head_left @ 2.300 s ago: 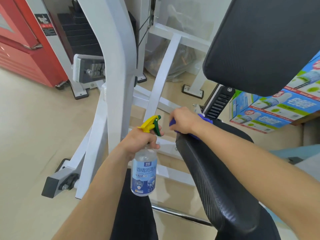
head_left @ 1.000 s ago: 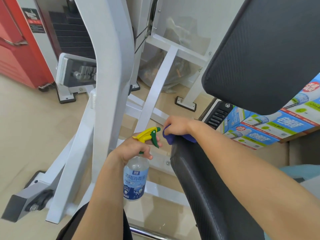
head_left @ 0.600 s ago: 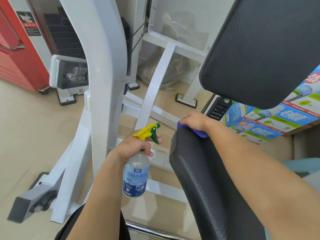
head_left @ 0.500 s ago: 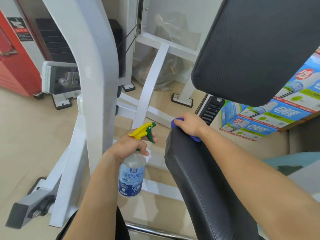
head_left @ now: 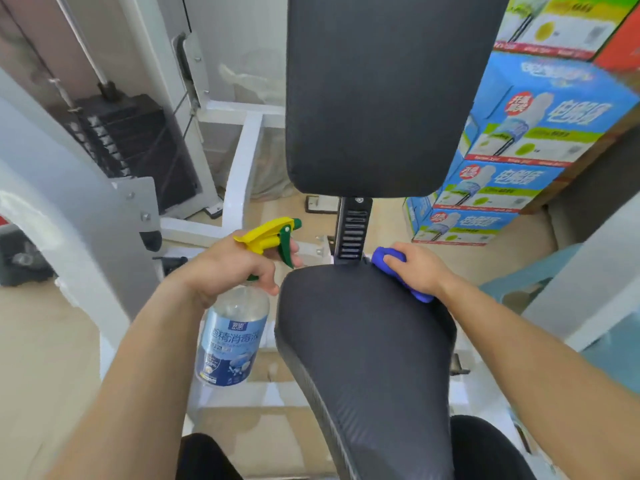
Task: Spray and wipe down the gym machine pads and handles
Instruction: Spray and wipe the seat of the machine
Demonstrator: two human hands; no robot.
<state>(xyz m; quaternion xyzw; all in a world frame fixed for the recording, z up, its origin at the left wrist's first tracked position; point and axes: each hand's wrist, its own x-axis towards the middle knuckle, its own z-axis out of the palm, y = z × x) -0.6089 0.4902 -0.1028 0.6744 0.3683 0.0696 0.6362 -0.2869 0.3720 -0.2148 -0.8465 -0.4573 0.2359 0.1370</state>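
Gym floor point(head_left: 41, 341), boxes point(head_left: 502, 174) behind. R hand point(head_left: 415, 268) clutches blue cloth point(head_left: 420, 295) on seat pad point(head_left: 363, 341) edge: wiping. L hand point(head_left: 225, 268) grips spray bottle point(head_left: 232, 341). Next, likely: back pad point(head_left: 381, 98).

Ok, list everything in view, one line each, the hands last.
seat pad: one, black, lower centre
back pad: one, black, upper centre, above the seat pad
adjustment post: one, black and slotted, between the two pads
spray bottle: one, clear with a blue label and a yellow and green trigger, left of the seat pad
cloth: one, blue, far right corner of the seat pad
weight stack: one, black, upper left
machine frame: one, white, left and behind
cartons: several stacked, blue and green print, right
left hand: one, grips the spray bottle at its neck
right hand: one, holds the cloth on the seat pad
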